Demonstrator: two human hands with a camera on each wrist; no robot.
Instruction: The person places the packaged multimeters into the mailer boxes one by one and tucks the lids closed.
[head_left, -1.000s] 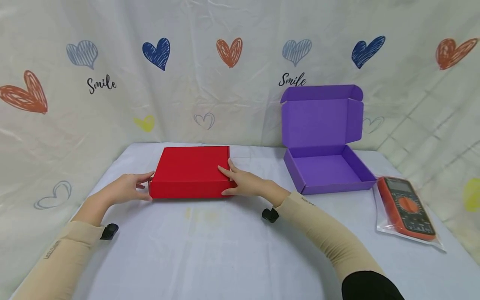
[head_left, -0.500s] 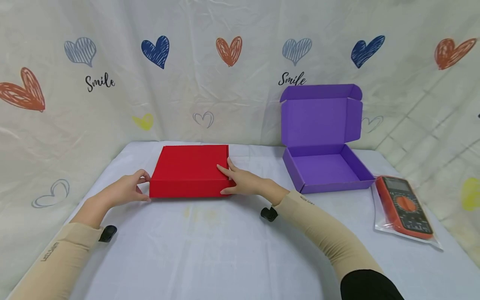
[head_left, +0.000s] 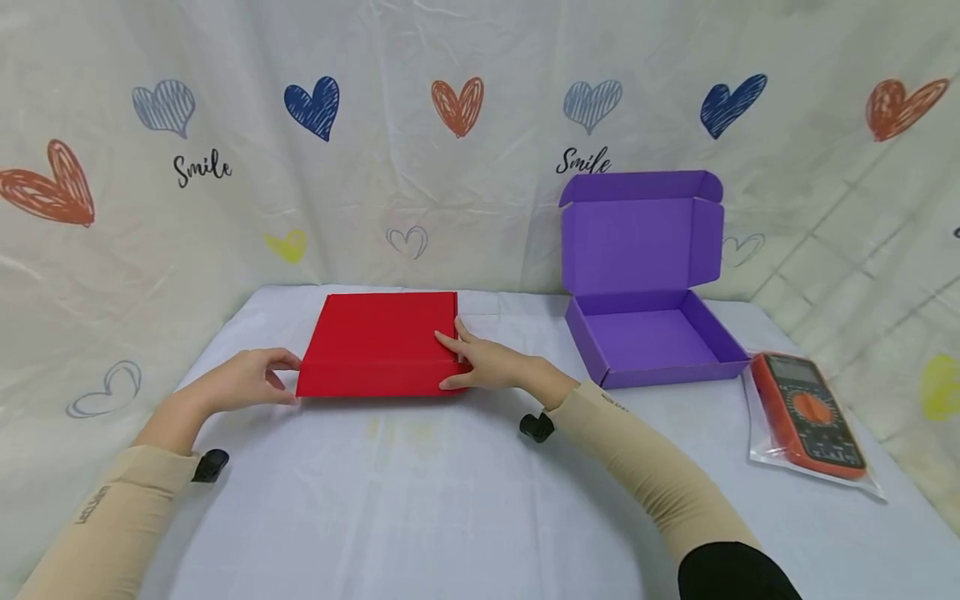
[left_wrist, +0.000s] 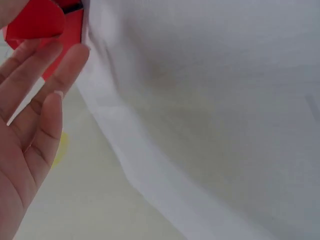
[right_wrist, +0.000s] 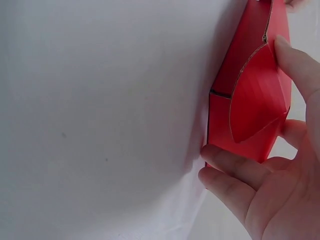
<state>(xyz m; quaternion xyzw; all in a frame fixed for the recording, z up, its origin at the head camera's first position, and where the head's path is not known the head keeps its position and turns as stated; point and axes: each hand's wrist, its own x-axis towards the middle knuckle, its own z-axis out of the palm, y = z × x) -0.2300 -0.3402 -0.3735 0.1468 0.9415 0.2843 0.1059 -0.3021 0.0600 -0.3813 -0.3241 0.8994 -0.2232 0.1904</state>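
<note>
A red cardboard box [head_left: 384, 333] lies on the white cloth, lid down over the top. In the wrist views a curved side flap [right_wrist: 257, 95] of its lid stands out at the front corner, so the front flap is not fully tucked. My left hand [head_left: 243, 382] is at the left front corner, with bent fingers and the thumb by the flap edge; contact there is partly hidden. My right hand [head_left: 491, 365] touches the right front corner, its fingers spread over the top and side and its thumb at the front. The box's inside is hidden.
An open purple box [head_left: 652, 333] with its lid upright stands at the back right. Beside it lies an orange and black multimeter [head_left: 813, 412] in a clear plastic bag. A white heart-printed curtain [head_left: 495, 208] hangs behind the cloth-covered table [head_left: 420, 517].
My left fingers have shifted slightly at the left corner, and the red front flap looks tilted a little outward now. The right hand has hardly moved.
</note>
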